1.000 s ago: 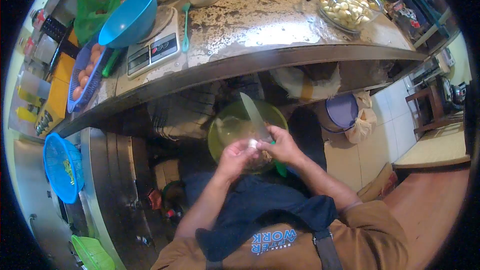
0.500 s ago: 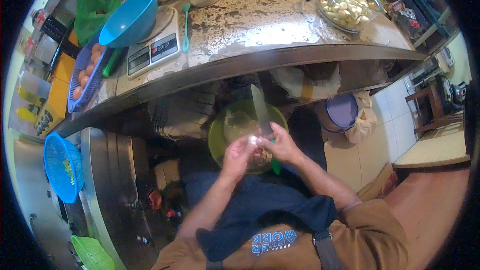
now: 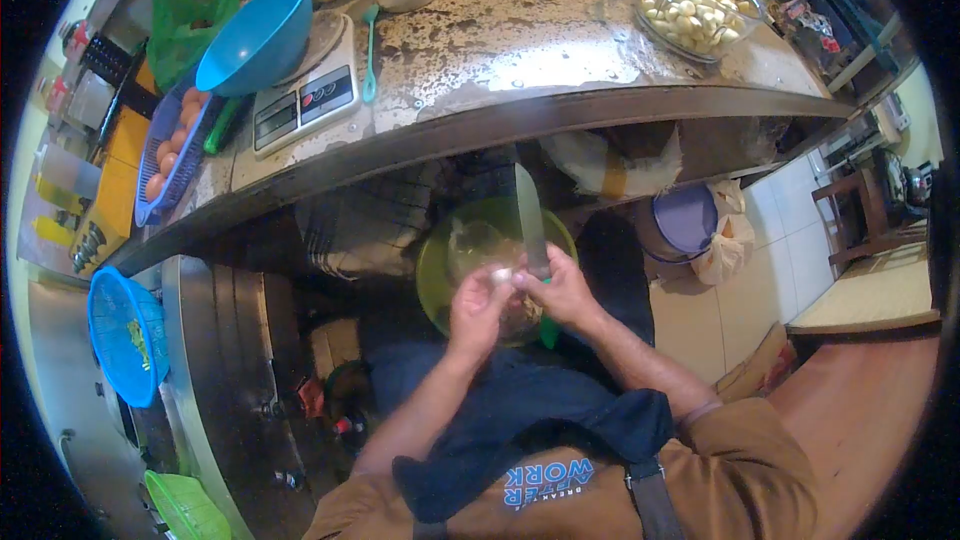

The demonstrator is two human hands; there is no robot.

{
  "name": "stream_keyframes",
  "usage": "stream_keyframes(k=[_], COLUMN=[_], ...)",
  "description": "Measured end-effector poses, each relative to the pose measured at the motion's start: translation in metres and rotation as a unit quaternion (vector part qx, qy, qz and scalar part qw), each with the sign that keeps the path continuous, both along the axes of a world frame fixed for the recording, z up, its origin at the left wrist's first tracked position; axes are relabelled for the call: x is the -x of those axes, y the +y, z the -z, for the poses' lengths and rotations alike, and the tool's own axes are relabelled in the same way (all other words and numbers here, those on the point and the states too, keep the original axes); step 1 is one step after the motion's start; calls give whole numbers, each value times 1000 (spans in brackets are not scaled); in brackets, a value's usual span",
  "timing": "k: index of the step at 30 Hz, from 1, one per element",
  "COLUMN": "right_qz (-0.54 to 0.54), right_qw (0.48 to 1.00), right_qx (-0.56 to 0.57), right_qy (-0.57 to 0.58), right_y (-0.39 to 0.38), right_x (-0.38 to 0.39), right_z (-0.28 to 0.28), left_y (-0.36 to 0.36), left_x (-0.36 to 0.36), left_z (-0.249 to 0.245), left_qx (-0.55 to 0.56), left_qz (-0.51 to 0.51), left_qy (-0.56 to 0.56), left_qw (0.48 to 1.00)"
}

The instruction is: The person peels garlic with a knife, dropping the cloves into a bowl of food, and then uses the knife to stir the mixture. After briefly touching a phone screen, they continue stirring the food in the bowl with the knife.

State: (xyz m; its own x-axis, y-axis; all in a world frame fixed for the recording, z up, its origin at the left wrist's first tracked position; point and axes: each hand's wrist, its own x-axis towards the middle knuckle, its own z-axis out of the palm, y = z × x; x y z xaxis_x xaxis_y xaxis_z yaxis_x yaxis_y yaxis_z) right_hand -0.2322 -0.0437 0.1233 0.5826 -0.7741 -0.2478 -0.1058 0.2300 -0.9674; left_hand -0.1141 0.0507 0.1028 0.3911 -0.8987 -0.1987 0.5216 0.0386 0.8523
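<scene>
In the head view, the left hand [image 3: 480, 302] pinches a small white piece [image 3: 502, 276]; the right hand [image 3: 560, 288] grips the knife [image 3: 529, 208], blade up, its fingertips near the piece. Both hands are above the green basin [image 3: 441, 270], below the counter [image 3: 500, 35].

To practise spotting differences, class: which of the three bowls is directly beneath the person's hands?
The olive-green bowl, lower than the counter. The blue bowl is on the scale; the clear bowl stands on the counter.
</scene>
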Motion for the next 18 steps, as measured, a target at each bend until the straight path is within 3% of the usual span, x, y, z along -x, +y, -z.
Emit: stream_keyframes(k=[2,6,12,13,14,18], right_qz=[5,10,-9,-21,-32,-25], right_qw=[999,999,993,985,974,975], right_qx=[35,31,96,148,201,214], right_qy=[-23,-5,64,83,102,62], right_y=[1,9,13,16,18,20], right_x=[0,-2,-2,-4,-6,-10], right_z=[8,-12,6,4,0,-17], left_y=[0,-1,0,0,-1,1], left_x=[0,-7,-2,-1,-1,-7], left_z=[-3,-5,-10,-13,-11,0], left_qx=[-10,-36,-26,-41,-40,-72], left_qz=[-7,-13,-30,-34,-34,-20], left_qy=[-8,76,188,214,214,195], left_qw=[1000,996,981,975,975,978])
